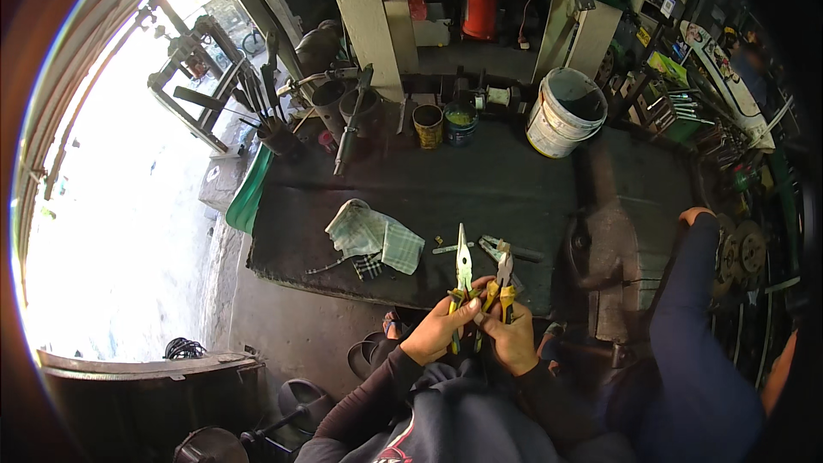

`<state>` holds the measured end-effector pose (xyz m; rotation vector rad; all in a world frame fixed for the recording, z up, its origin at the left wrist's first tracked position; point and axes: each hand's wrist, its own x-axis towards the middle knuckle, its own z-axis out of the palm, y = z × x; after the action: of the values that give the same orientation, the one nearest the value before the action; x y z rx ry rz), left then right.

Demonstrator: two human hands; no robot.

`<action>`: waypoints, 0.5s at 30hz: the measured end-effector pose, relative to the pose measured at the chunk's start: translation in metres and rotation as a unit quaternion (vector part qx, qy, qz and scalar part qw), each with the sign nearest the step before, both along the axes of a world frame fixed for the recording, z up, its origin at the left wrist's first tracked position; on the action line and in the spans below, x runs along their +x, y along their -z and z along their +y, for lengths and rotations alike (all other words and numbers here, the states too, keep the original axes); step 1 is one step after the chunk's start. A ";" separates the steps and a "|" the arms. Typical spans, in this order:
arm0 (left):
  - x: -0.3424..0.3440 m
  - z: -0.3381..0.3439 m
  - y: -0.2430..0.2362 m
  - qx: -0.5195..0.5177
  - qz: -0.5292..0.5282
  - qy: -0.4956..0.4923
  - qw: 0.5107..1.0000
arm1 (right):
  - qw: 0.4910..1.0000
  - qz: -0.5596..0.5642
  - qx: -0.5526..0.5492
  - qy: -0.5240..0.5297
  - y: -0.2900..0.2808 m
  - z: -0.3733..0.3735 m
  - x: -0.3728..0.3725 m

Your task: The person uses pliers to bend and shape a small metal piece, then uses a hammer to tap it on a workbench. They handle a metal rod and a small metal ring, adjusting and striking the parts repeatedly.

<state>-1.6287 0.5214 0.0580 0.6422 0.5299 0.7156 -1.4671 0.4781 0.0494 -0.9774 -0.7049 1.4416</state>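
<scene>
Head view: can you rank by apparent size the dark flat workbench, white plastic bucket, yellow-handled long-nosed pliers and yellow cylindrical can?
1. Dark flat workbench
2. White plastic bucket
Unsure: yellow-handled long-nosed pliers and yellow cylindrical can; the pliers look longer but thinner, nearer the camera.

White bucket (553,133) on dark workbench (480,184)

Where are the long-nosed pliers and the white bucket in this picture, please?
Long-nosed pliers (464,269), head view: on their metal nose.
White bucket (554,131), head view: on its outer wall.
</scene>
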 end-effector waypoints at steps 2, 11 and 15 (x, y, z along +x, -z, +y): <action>-0.010 0.014 -0.009 -0.019 0.080 -0.023 0.996 | 0.999 -0.047 -0.012 -0.004 0.000 0.012 -0.011; -0.176 0.089 -0.085 0.107 0.217 0.180 0.953 | 0.984 -0.122 -0.068 -0.111 -0.060 0.022 -0.034; -0.214 0.113 -0.094 0.132 0.225 0.371 0.891 | 0.965 -0.146 -0.085 -0.200 -0.079 0.022 -0.030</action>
<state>-1.8432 0.6344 0.1519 1.1935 0.5571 -0.1055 -1.4969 0.5001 0.1279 -1.2482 -1.0544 1.7490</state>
